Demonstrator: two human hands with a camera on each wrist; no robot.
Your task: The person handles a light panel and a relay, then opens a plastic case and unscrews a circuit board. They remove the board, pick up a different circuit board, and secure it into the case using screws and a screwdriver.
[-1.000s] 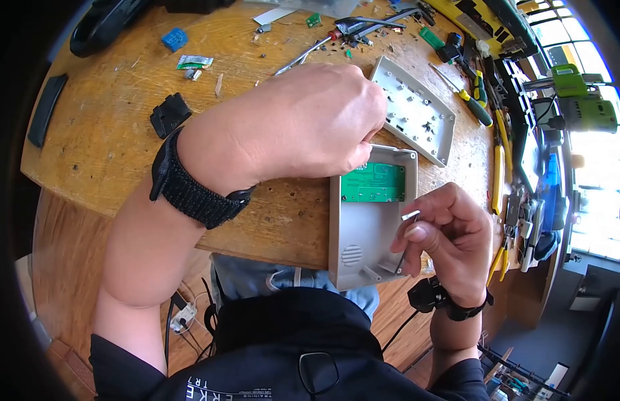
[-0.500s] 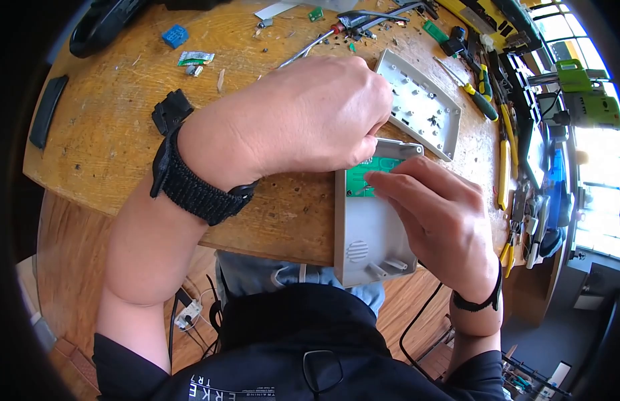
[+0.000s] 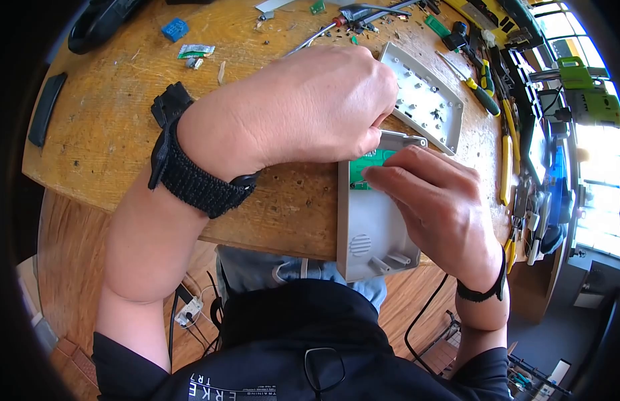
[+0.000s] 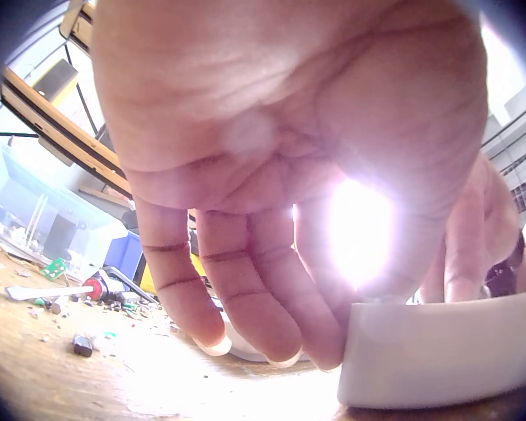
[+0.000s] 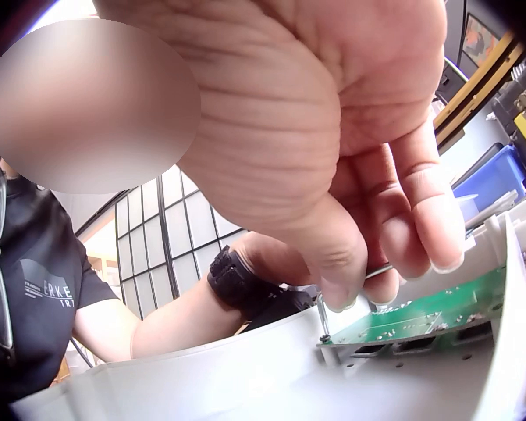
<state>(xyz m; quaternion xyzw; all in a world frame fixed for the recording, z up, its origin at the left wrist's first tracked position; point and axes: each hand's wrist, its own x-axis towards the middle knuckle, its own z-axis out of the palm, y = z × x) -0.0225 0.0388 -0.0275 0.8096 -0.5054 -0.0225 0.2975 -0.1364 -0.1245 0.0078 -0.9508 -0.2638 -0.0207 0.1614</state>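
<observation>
A light grey plastic housing lies along the bench's front edge, with a green circuit board in its far end. My left hand grips the far end of the housing; in the left wrist view its curled fingers meet the housing's wall. Over the board, my right hand pinches a slim L-shaped hex key between thumb and fingers. The key's short arm points down at a dark screw at the board's corner. Part of the board is hidden beneath both hands.
The matching grey cover lies behind the housing with small dark parts in it. A yellow-and-green screwdriver and several pliers lie to the right. Further back are a red-handled screwdriver, a blue block and scraps.
My right hand turned over and brought the hex key from beside the housing to the board's near left corner. The left hand has stayed at the housing's far end.
</observation>
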